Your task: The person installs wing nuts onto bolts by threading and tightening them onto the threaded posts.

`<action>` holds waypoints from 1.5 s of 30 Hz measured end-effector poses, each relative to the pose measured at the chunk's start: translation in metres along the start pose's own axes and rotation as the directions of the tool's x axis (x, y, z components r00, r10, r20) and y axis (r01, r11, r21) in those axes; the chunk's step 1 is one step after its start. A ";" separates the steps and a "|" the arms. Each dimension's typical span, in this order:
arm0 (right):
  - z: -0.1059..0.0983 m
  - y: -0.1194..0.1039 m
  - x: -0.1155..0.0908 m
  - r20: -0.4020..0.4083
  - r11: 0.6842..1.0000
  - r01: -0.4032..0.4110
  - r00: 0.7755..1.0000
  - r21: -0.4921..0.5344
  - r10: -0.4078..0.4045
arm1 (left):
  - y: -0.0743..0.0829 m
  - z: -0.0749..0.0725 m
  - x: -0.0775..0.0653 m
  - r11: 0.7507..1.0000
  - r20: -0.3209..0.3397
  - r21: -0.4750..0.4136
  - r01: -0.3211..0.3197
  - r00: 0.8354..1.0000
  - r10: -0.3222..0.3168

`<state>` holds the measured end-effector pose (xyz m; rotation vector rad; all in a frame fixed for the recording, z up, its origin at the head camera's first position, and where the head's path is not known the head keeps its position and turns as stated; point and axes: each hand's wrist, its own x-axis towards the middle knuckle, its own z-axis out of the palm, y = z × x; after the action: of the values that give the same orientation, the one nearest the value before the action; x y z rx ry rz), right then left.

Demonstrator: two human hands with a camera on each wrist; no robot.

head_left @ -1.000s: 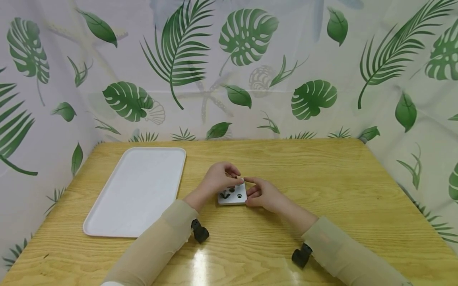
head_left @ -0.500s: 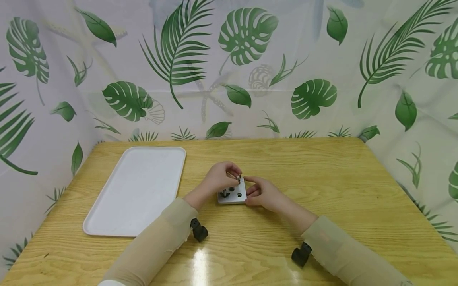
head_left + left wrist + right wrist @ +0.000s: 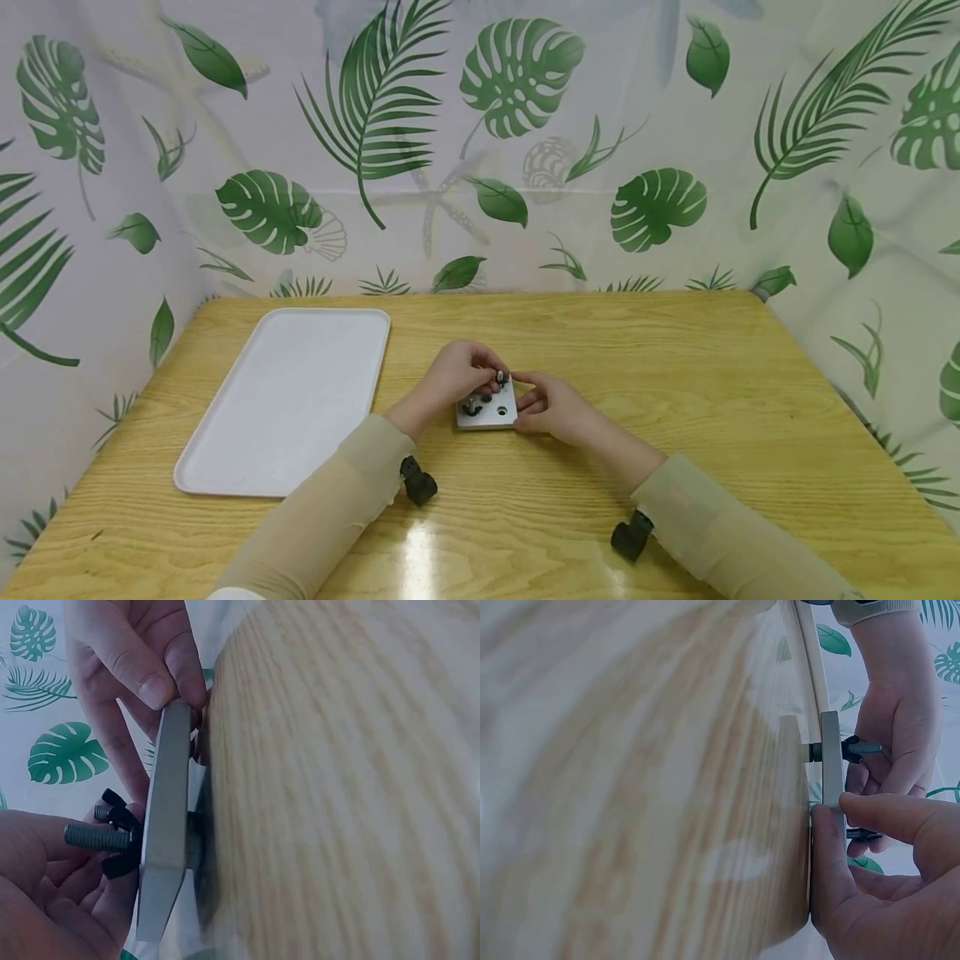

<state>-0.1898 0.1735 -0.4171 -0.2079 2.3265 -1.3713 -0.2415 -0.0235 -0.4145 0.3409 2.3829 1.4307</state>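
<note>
A light grey square plate [image 3: 487, 421] with holes sits in the middle of the table. Two threaded bolts rise through it, each carrying a black wing nut; one wing nut [image 3: 471, 407] is at the near left, the other wing nut [image 3: 502, 380] at the far right corner. My left hand [image 3: 459, 368] reaches over the plate, its curled fingers pinching the far wing nut. With thumb and fingers, my right hand [image 3: 553, 407] grips the plate's right edge. Side-on, in the left wrist view, the plate [image 3: 166, 802] stands slightly off the wood, bolt heads beneath.
A white rectangular tray [image 3: 288, 400] lies on the left of the wooden table [image 3: 660, 367]. Leaf-printed cloth [image 3: 420, 242] hangs behind and at both sides. A small black camera sits on each wrist.
The left fingers have shifted around the far wing nut, which shows more plainly now. The right hand and the plate have stayed in place.
</note>
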 end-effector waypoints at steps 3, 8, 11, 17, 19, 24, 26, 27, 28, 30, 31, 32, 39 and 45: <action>0.000 0.000 0.000 0.001 1.000 0.003 1.000 -0.003 -0.003 | 0.001 0.001 0.000 0.999 0.000 0.043 -0.006 1.000 0.006; 0.000 0.000 0.000 0.002 1.000 0.002 1.000 -0.005 -0.002 | 0.004 0.001 -0.001 0.997 -0.004 0.076 -0.015 1.000 0.015; 0.000 0.000 0.000 0.002 1.000 0.007 1.000 -0.001 -0.007 | 0.004 0.001 -0.001 0.996 -0.008 0.086 -0.016 1.000 0.017; -0.001 -0.001 -0.001 0.008 1.000 0.005 1.000 -0.024 -0.005 | 0.005 0.001 -0.002 0.997 -0.005 0.072 -0.001 1.000 0.001; -0.001 -0.001 -0.002 0.007 1.000 0.003 1.000 -0.022 -0.002 | 0.006 0.003 -0.002 0.997 -0.013 0.082 -0.002 1.000 0.003; 0.000 -0.002 -0.002 0.006 1.000 -0.004 1.000 -0.014 0.004 | 0.008 0.005 -0.002 0.993 -0.032 0.118 -0.007 0.999 0.011; 0.000 -0.002 -0.002 0.004 1.000 -0.004 1.000 -0.014 0.005 | 0.009 0.005 -0.001 0.993 -0.023 0.118 -0.005 1.000 0.008; 0.000 -0.003 -0.002 0.004 1.000 -0.004 1.000 -0.014 0.004 | 0.009 0.005 -0.001 0.993 -0.018 0.114 -0.001 1.000 0.003; 0.000 -0.002 -0.002 0.003 1.000 -0.003 1.000 -0.013 0.003 | 0.009 0.005 -0.001 0.994 -0.015 0.113 0.003 1.000 -0.001; 0.000 -0.002 -0.002 0.006 1.000 0.002 1.000 -0.009 -0.002 | 0.008 0.004 -0.001 0.995 -0.014 0.104 0.009 1.000 -0.007; 0.000 -0.002 -0.002 0.006 1.000 0.004 1.000 -0.007 -0.004 | 0.008 0.003 -0.002 0.995 -0.015 0.098 0.010 1.000 -0.009; 0.000 -0.002 -0.002 0.005 1.000 0.006 1.000 -0.005 -0.006 | 0.008 0.003 -0.002 0.996 -0.016 0.087 0.011 1.000 -0.010; 0.000 -0.001 0.000 0.005 1.000 -0.010 1.000 0.000 0.010 | 0.005 -0.001 -0.002 0.999 0.022 -0.037 0.007 1.000 -0.006; 0.001 -0.001 0.000 0.002 1.000 -0.002 1.000 -0.008 0.002 | 0.003 -0.001 -0.002 0.999 0.029 -0.033 -0.021 0.999 0.022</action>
<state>-0.1895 0.1727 -0.4166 -0.2097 2.3300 -1.3607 -0.2403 -0.0238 -0.4110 0.3776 2.3370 1.4623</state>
